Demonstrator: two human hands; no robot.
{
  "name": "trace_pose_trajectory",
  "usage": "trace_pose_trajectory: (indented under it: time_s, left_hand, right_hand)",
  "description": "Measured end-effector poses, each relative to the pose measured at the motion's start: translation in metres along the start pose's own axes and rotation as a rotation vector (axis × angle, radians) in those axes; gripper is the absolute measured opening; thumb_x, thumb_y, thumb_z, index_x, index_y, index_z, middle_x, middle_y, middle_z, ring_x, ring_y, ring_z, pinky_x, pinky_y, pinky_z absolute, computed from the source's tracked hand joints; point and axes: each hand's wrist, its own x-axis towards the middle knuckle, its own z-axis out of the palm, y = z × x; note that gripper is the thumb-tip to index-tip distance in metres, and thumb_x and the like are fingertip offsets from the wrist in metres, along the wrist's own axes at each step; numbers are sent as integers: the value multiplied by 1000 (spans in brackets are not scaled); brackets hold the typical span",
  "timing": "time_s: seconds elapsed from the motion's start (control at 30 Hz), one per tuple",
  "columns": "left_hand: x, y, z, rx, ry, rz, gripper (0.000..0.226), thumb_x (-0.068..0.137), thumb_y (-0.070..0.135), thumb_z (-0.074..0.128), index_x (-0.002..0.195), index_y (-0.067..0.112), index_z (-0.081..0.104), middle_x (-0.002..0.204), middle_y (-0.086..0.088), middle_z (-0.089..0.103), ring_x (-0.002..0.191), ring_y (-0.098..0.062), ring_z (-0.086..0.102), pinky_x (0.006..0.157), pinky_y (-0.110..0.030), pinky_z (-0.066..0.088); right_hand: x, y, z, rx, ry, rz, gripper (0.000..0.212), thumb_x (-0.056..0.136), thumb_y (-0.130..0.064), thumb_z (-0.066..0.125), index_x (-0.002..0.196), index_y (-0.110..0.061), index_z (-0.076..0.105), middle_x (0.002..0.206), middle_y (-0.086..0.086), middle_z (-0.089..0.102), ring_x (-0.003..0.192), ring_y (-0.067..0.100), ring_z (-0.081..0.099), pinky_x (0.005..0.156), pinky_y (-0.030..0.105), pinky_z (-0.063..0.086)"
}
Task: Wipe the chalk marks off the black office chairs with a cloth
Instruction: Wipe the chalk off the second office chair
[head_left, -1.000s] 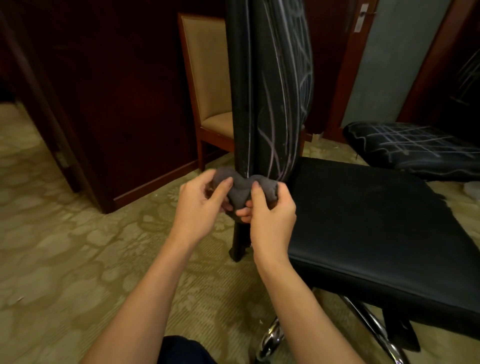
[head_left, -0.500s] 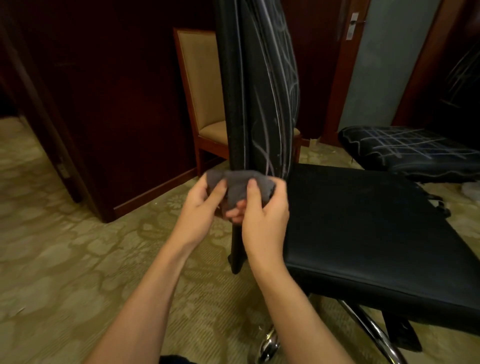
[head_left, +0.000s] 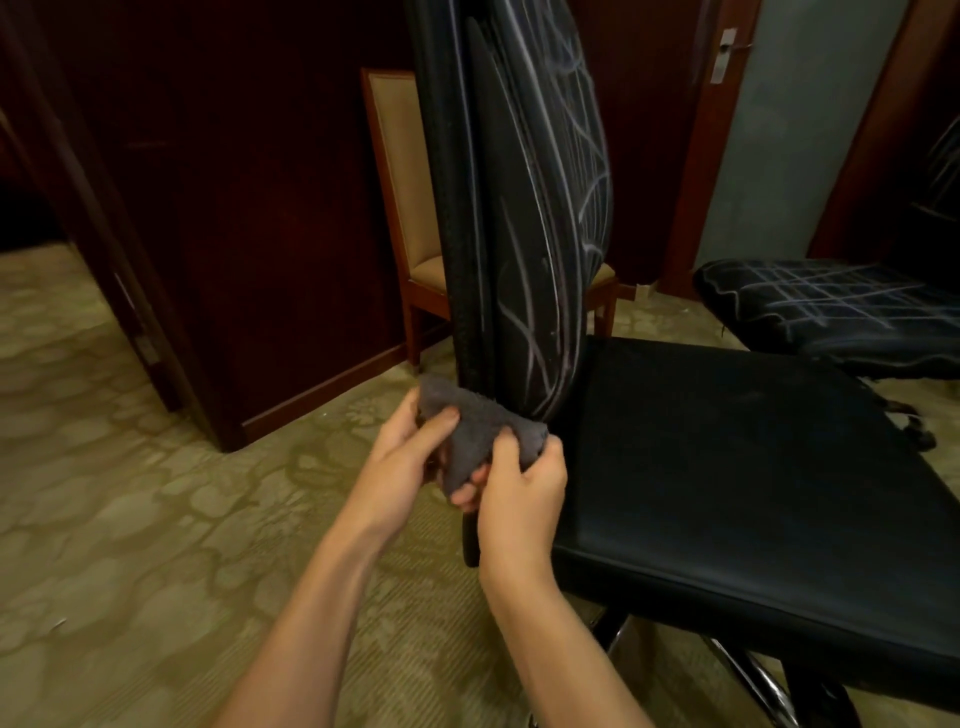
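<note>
Both hands bunch the cloth (head_left: 480, 431) just beside the foot of the chair back (head_left: 540, 218), likely folding a fresh face before wiping. The left hand (head_left: 402, 457) pinches it with thumb on top; the right hand (head_left: 522, 486) curls its fingers around the right end. Chalk lines cover the back, while the seat (head_left: 753, 467) to the right looks bare of marks. A second chair seat (head_left: 841, 312), far right, carries a chalk grid. Patterned carpet (head_left: 130, 519) lies underneath; dark wood panels (head_left: 270, 208) and a tan chair (head_left: 410, 208) stand behind.
</note>
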Motion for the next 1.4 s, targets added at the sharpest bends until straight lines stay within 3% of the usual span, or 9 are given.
trace_pose_trajectory:
  time_s: [0.23, 0.43, 0.5, 0.6, 0.73, 0.87, 1.03, 1.17, 1.4]
  left_hand:
    - [30, 65, 14, -3, 113, 239, 18, 106, 24, 46, 115, 19, 61, 92, 2, 71, 77, -9, 68, 60, -19, 51]
    - [33, 55, 19, -40, 84, 98, 25, 107, 24, 39, 103, 19, 63, 69, -5, 56, 57, -18, 46, 44, -20, 37]
    - [25, 33, 8, -42, 72, 2, 24, 107, 20, 38, 104, 15, 61, 62, -1, 57, 50, -12, 50, 42, -17, 39]
    - [18, 24, 1, 58, 41, 5, 23, 106, 16, 41, 105, 12, 63, 69, -2, 65, 57, -14, 58, 50, -19, 45]
    - [39, 74, 7, 111, 137, 282, 17, 105, 15, 47, 109, 21, 63, 96, 7, 73, 91, -9, 69, 76, -20, 53]
    - [72, 128, 13, 112, 174, 385, 17, 106, 24, 47, 112, 16, 61, 93, 8, 71, 82, -5, 68, 68, -20, 52]
    - [70, 105, 5, 148, 83, 195, 20, 105, 22, 45, 107, 13, 63, 72, 11, 64, 59, 0, 58, 50, -11, 42]
    - [63, 112, -4, 236, 74, 167, 18, 99, 21, 49, 100, 11, 64, 80, 6, 69, 72, -6, 64, 63, -18, 50]
    - [108, 192, 6, 419, 160, 260, 21, 107, 20, 43, 101, 21, 64, 90, 6, 67, 85, -6, 62, 74, -23, 48]
  right_hand:
    - [7, -69, 29, 105, -133, -189, 12, 100, -27, 56, 102, -15, 56, 67, 4, 68, 54, 17, 68, 50, 26, 52]
    - [14, -52, 41, -94, -37, -218, 12, 102, -27, 53, 101, -16, 56, 64, -2, 67, 62, 10, 69, 64, 29, 58]
    - [5, -28, 32, -80, -26, -128, 13, 101, -25, 54, 102, -12, 58, 69, -1, 67, 58, 4, 67, 55, 18, 52]
    - [1, -19, 26, -12, -29, -24, 14, 101, -25, 53, 100, -11, 56, 60, -1, 64, 48, 8, 64, 45, 18, 48]
    - [11, -71, 45, 172, -83, -157, 8, 100, -26, 56, 102, -18, 54, 69, 5, 68, 56, 16, 69, 51, 24, 53]
    - [21, -124, 66, 181, -182, -292, 13, 100, -21, 58, 111, -19, 52, 88, 6, 71, 72, 12, 74, 60, 23, 58]
    - [17, -98, 74, -106, -10, -287, 1, 98, -19, 59, 99, -18, 59, 80, -2, 71, 68, 3, 71, 58, 20, 57]
    - [14, -110, 77, -71, 54, -123, 4, 98, -19, 58, 96, -17, 56, 75, -2, 71, 58, 11, 71, 53, 24, 56]
    - [48, -189, 111, -145, -21, -243, 9, 99, -18, 58, 93, -13, 52, 64, 1, 68, 50, 11, 67, 50, 26, 55]
